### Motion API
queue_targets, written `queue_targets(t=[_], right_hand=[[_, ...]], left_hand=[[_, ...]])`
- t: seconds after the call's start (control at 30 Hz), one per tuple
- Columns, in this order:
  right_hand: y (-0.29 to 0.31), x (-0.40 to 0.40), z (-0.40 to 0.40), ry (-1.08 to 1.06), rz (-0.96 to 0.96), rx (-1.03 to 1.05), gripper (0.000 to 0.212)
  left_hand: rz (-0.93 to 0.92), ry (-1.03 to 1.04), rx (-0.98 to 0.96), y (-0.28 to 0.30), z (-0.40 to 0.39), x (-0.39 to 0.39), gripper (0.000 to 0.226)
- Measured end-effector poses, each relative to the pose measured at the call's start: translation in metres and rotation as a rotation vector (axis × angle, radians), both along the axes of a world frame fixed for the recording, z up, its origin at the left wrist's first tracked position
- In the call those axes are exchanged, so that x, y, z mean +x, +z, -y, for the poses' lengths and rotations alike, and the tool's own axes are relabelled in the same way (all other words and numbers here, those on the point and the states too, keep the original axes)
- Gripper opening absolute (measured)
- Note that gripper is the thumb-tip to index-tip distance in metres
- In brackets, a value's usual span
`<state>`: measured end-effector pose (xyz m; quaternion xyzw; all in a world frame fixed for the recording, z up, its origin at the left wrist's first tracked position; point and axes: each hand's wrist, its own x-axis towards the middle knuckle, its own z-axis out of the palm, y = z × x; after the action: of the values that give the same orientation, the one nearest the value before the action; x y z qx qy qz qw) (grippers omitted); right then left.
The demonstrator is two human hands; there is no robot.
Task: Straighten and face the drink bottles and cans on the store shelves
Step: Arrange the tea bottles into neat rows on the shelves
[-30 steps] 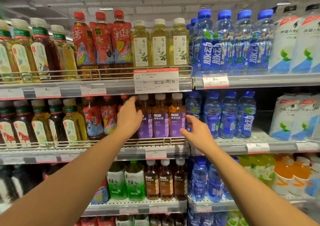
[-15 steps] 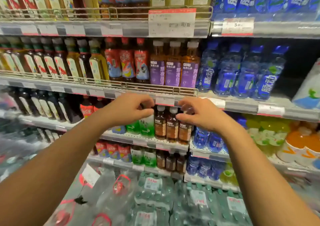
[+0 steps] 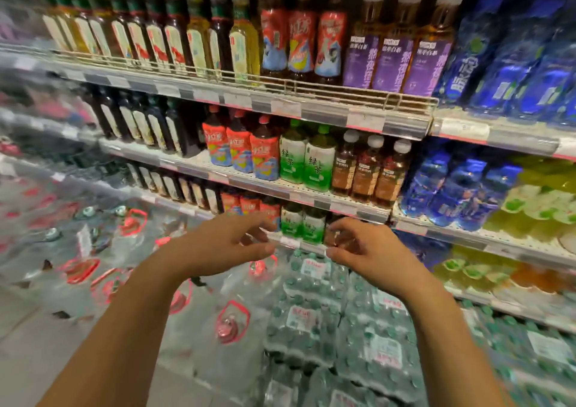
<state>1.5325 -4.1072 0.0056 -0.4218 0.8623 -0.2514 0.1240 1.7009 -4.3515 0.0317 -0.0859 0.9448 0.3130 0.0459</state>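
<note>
My left hand (image 3: 224, 246) and my right hand (image 3: 369, 252) hover side by side in front of the low shelf, fingers curled and apart, holding nothing. Just behind them stand two green tea bottles (image 3: 300, 224) with red-labelled bottles (image 3: 249, 205) to their left. One shelf up are red-labelled bottles (image 3: 240, 149), green tea bottles (image 3: 307, 163) and three brown tea bottles (image 3: 367, 172). Higher still stand purple-labelled tea bottles (image 3: 396, 60). The picture is blurred by motion.
Shrink-wrapped packs of small water bottles (image 3: 336, 322) and large clear water jugs with red handles (image 3: 137, 263) are stacked on the floor below my hands. Blue drink bottles (image 3: 458, 191) and yellow-green bottles (image 3: 542, 200) fill the shelves to the right. Dark bottles (image 3: 149, 122) line the left.
My view has tipped further down the shelving. Both hands have dropped from the brown tea shelf to the shelf below it, still holding nothing.
</note>
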Motion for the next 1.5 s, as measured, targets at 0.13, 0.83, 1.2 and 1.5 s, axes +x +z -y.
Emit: queue_targets(t=[0.13, 0.83, 1.2, 1.5], right_hand=[[-0.011, 0.041, 0.046, -0.030, -0.026, 0.005, 0.046], [0.066, -0.012, 0.292, -0.094, -0.571, 0.108, 0.085], [0.031, -0.128, 0.382, -0.270, -0.674, 0.171, 0.070], [0.012, -0.130, 0.391, -0.365, -0.705, 0.031, 0.054]], left_hand=[[-0.007, 0.000, -0.017, -0.006, 0.036, 0.038, 0.045], [-0.154, 0.024, -0.094, 0.000, 0.190, 0.073, 0.037], [-0.090, 0.127, -0.221, 0.007, 0.289, 0.014, 0.033], [-0.246, 0.124, -0.362, 0.040, 0.358, -0.082, 0.054]])
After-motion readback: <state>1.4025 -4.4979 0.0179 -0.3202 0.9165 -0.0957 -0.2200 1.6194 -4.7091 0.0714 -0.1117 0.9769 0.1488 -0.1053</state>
